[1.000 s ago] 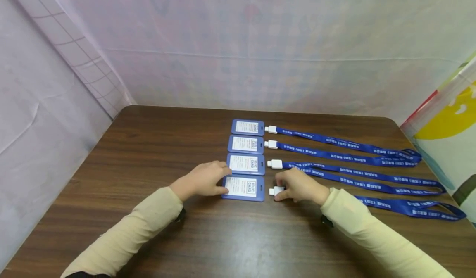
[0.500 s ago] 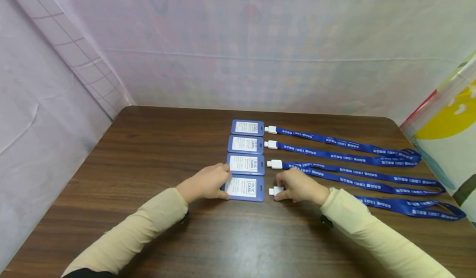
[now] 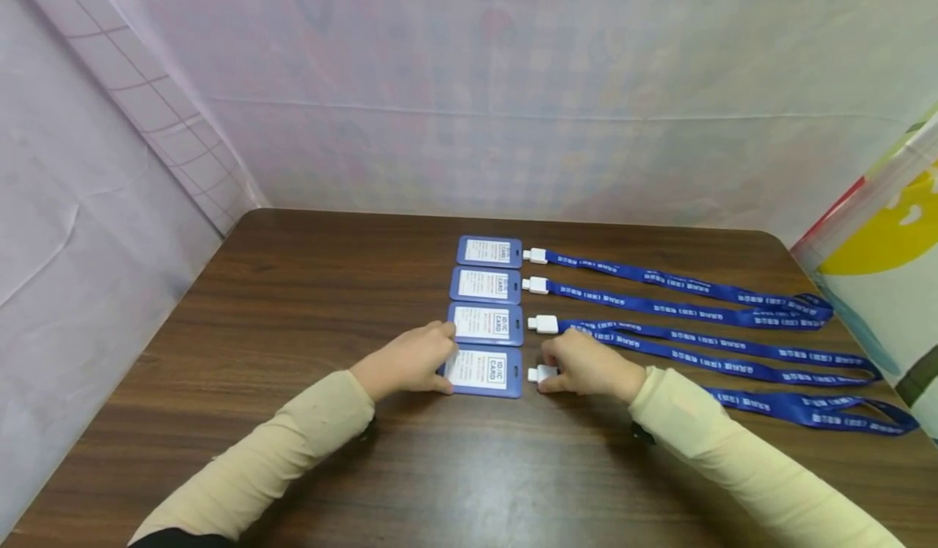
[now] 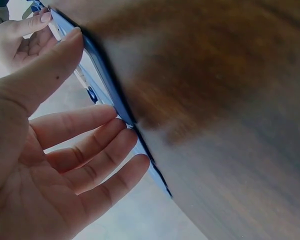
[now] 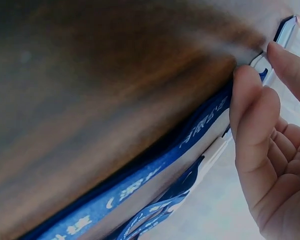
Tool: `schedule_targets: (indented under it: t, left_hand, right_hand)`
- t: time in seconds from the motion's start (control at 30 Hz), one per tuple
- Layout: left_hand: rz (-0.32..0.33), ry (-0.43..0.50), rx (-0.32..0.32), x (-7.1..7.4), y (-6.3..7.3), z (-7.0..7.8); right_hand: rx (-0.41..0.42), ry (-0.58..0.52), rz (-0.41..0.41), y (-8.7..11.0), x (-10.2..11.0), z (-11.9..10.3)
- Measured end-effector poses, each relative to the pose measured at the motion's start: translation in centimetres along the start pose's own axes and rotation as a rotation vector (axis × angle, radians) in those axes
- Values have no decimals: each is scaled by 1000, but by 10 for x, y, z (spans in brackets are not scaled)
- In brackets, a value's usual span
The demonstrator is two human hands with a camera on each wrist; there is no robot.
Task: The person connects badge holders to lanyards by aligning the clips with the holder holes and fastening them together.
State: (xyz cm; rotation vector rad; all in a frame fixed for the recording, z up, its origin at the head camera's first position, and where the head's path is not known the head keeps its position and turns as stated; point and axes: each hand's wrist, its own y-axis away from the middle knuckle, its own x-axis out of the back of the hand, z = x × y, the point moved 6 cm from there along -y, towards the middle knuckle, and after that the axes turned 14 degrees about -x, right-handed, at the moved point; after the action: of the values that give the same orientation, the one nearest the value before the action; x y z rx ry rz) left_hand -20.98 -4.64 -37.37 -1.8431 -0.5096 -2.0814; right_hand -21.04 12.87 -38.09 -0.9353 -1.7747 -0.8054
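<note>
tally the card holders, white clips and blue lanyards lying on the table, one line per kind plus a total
Card holders: 4
White clips: 4
Blue lanyards, the nearest partly hidden by the right hand: 4
Total: 12

Clock centred on the nearest card holder [image 3: 484, 371], 12 toward the curtain [image 3: 484, 84]. Bare tabletop [image 3: 469, 466], I see, gives passage at 6, between the sleeves [image 3: 315, 422], and at 10, past the left hand [image 3: 410, 361]. The right hand [image 3: 589, 366] bars 3 (a narrow gap parts its white clip [image 3: 541, 374] from the holder); three other card holders [image 3: 485, 285] close 12, blue lanyards [image 3: 777, 317] 2.
</note>
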Motion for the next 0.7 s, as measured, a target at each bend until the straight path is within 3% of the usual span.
schedule_targets:
  t: [0.7]
  left_hand:
    - [-18, 30, 25, 1, 0, 0]
  right_hand:
    - [31, 34, -28, -8, -1, -4]
